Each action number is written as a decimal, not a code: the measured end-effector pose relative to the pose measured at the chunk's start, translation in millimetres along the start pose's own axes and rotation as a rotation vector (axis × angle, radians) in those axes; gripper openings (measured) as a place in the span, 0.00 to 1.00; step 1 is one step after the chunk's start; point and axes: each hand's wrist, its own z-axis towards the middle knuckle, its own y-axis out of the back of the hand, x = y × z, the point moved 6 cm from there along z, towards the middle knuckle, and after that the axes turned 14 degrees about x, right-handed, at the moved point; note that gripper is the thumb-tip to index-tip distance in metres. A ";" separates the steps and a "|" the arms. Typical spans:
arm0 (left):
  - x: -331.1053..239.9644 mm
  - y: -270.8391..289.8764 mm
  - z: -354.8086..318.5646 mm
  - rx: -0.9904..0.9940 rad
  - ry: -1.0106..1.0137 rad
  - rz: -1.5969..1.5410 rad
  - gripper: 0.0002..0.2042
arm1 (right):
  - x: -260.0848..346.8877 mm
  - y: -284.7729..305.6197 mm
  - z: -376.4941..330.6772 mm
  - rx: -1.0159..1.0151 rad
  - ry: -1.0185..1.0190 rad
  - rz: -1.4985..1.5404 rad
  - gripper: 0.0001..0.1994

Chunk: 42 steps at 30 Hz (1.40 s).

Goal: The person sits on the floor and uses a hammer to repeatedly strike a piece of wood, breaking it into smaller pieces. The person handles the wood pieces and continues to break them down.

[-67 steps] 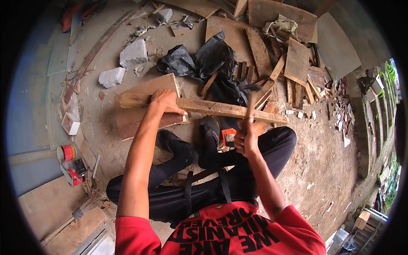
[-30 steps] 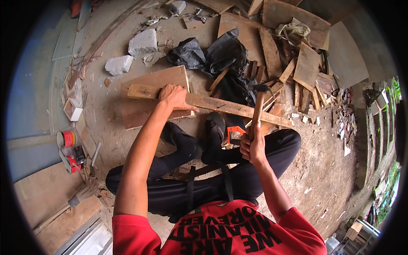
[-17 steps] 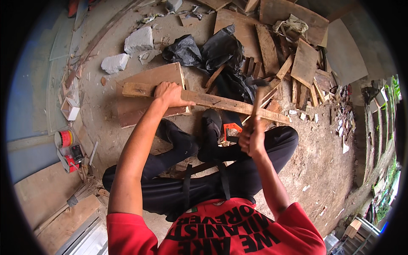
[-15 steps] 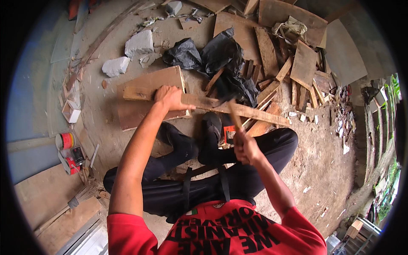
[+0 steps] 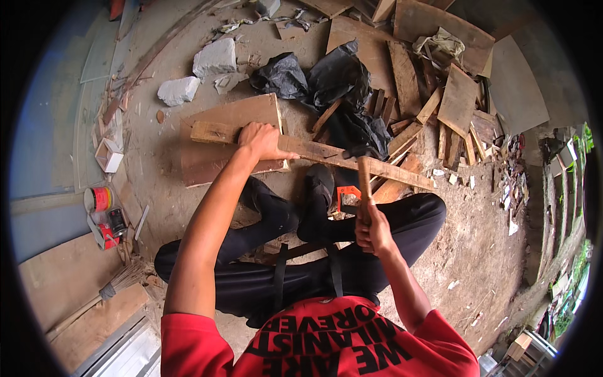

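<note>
A long wooden plank (image 5: 320,152) lies at a slant across a brown board panel (image 5: 251,108), its right end reaching past the panel. My left hand (image 5: 259,139) grips the plank near its left part, thumb stretched along the near edge. In my right hand (image 5: 375,232) is a hammer (image 5: 365,179), held by its wooden handle. Its dark head is over the plank, right of my left hand; whether it touches the wood I cannot tell. Near my shoe, an orange open-loop handle (image 5: 340,200) shows between my legs; the rest of it is hidden.
Black plastic sheeting (image 5: 339,72) lies beyond the plank. Scrap boards (image 5: 461,100) are heaped at the far right. White blocks (image 5: 215,58) rest at the far left. Open cans (image 5: 99,199) and a broom (image 5: 123,280) are along the left side.
The hammer and my right hand have come slightly toward me and right, and the hammer's blur has lessened. My left hand keeps its hold on the plank. The whole view has shifted slightly.
</note>
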 end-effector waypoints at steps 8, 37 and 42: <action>0.2 2.2 -2.2 -0.033 -0.021 -0.024 0.49 | 19.3 -4.4 8.8 -0.204 0.225 0.073 0.27; -4.4 -5.3 -3.3 -0.040 -0.017 -0.015 0.48 | -24.9 10.7 -1.3 0.018 -0.012 0.073 0.25; -2.9 3.3 -3.5 0.028 0.009 -0.022 0.49 | 15.2 12.3 10.3 -0.086 0.323 0.190 0.27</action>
